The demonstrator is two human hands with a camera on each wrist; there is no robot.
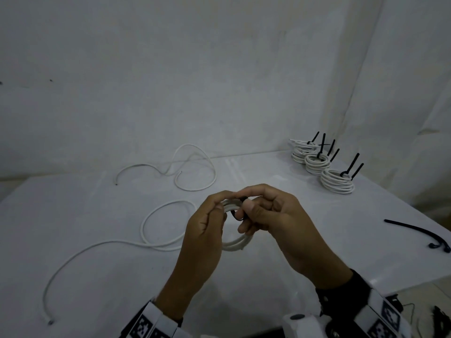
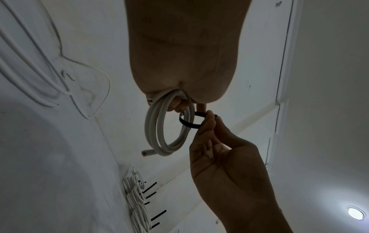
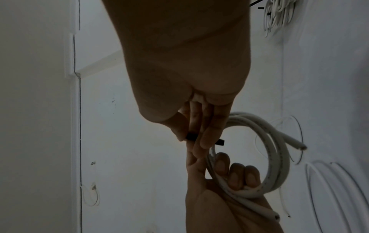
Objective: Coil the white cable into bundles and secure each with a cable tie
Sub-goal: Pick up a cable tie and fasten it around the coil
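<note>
A bare, dim workroom rather than a home: a white table [image 1: 244, 276] stands against plain white sheeting [image 1: 219, 81] on the far side, a round ceiling lamp [image 2: 356, 212] glows overhead, and finished cable bundles [image 1: 322, 164] sit stacked at the far right.

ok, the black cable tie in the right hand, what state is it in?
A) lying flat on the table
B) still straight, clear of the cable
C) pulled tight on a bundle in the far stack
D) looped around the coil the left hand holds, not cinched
D: the cable tie forms an open ring around strands of the coil, pinched by the right hand while the left hand grips the coil.
</note>
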